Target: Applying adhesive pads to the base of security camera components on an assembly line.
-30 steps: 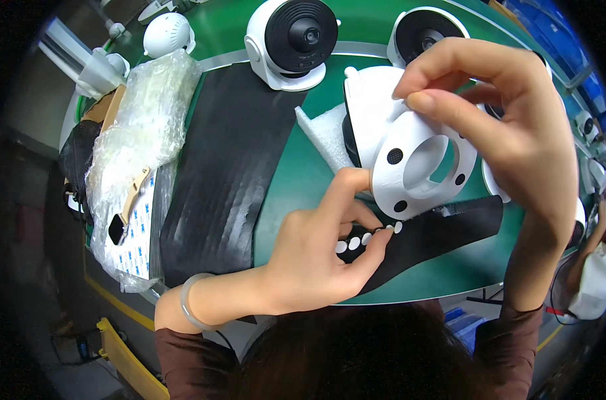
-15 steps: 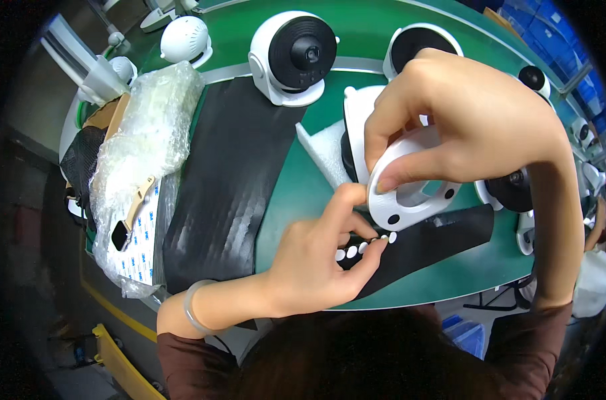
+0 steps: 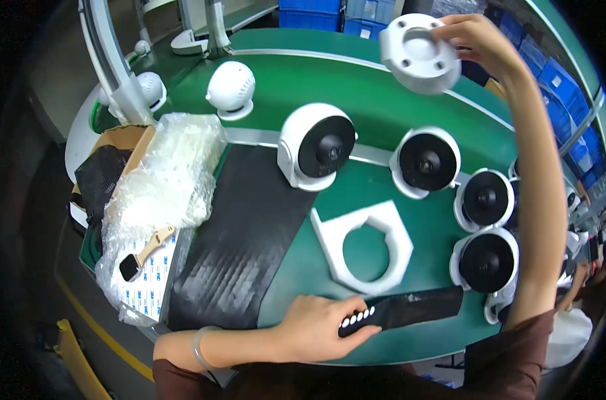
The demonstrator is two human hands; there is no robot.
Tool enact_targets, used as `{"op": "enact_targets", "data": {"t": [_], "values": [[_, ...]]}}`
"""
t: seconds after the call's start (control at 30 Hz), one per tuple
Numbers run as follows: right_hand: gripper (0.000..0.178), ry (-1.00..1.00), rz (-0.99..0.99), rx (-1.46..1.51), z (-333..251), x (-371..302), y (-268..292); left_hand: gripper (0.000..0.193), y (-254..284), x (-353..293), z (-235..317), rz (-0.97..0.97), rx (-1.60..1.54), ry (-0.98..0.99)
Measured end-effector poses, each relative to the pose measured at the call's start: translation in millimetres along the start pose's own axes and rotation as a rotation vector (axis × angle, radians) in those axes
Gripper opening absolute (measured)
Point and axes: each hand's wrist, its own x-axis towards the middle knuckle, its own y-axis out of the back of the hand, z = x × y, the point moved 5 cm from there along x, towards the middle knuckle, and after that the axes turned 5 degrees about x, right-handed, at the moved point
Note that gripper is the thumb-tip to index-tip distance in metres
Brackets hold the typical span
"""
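Note:
My right hand (image 3: 479, 41) is raised at the far right, its fingers closed on the rim of a white round camera (image 3: 419, 79). The camera's underside, with a recessed centre and several dark round spots, faces me; it is slightly blurred. Near the front table edge my left hand (image 3: 319, 328) pinches a black strip (image 3: 416, 308). Its thumb and forefinger lie either side of a row of small white round pads (image 3: 357, 317); the other fingers are hidden. Just beyond that hand, a white foam ring (image 3: 401, 243) lies flat on the green table.
White cameras with black fronts stand behind the foam (image 3: 425, 160), at centre (image 3: 326, 150) and at right (image 3: 487, 260). A wide black sheet (image 3: 239, 233) lies left. Beside it are bubble-wrapped material (image 3: 163, 173) and a watch (image 3: 143, 257). Blue bins (image 3: 309, 17) stand beyond.
My right hand has lifted the white camera up and away from the foam ring, which is now uncovered. The left hand stays by the white pads. The view has tilted farther out.

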Motion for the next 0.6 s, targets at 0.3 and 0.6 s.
{"op": "enact_targets", "data": {"t": [0.3, 0.6], "values": [[0.018, 0.347, -0.038, -0.676, 60, 22, -160, 0.022, -4, 3, -1, -0.062, -0.066, -0.001], [0.019, 0.149, -0.748, -1.015, 66, -13, -200, 0.020, -2, 4, -4, -0.027, -0.116, -0.005]]}}
